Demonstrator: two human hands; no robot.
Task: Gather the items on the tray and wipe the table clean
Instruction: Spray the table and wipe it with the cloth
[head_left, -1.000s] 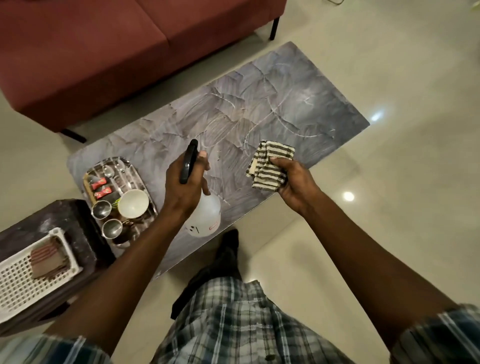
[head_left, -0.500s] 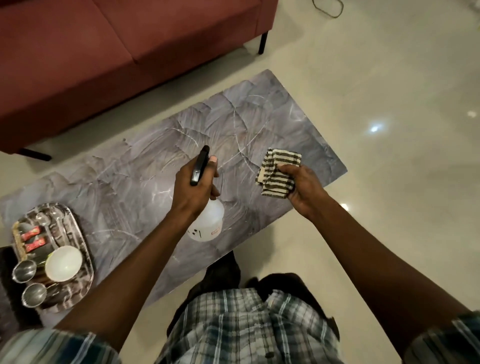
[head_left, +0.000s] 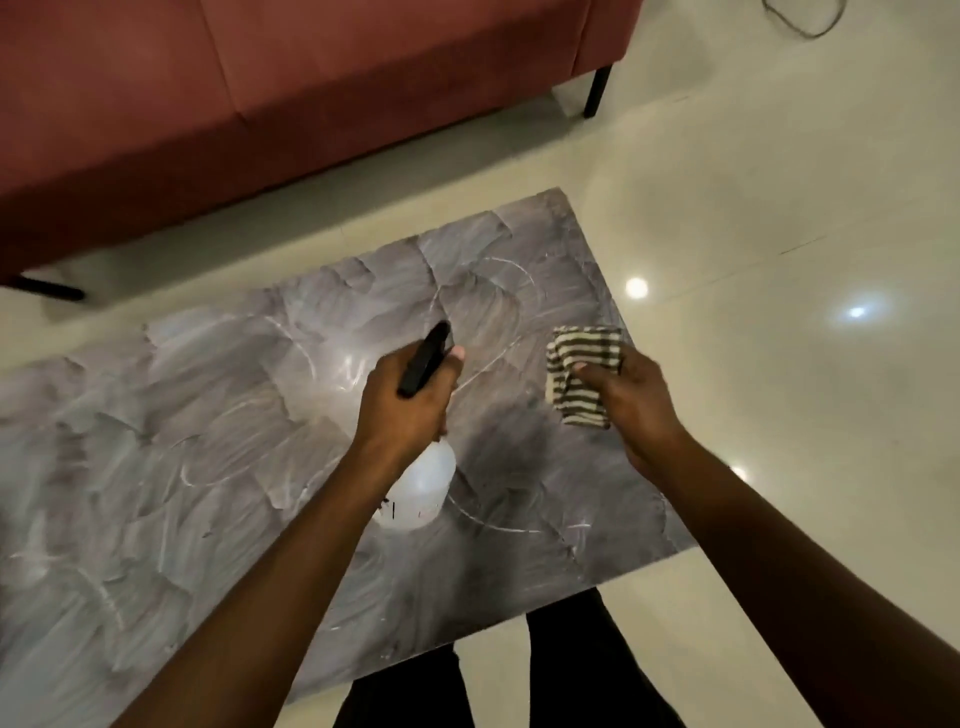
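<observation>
The grey marble-patterned table (head_left: 208, 467) fills the middle and left of the head view. My left hand (head_left: 402, 410) grips a white spray bottle (head_left: 421, 493) by its black trigger head, held over the table's right half. My right hand (head_left: 628, 400) holds a folded black-and-cream striped cloth (head_left: 579, 374) above the table's right edge. The tray with its items is out of view.
A red sofa (head_left: 291, 88) runs along the far side of the table, with a black leg (head_left: 596, 93) at its right end. Glossy cream floor tiles (head_left: 779, 234) lie to the right. My legs stand at the table's near edge.
The view has swung right, so the tray and the white basket have left the frame. Both hands keep their hold and now sit over the table's right end.
</observation>
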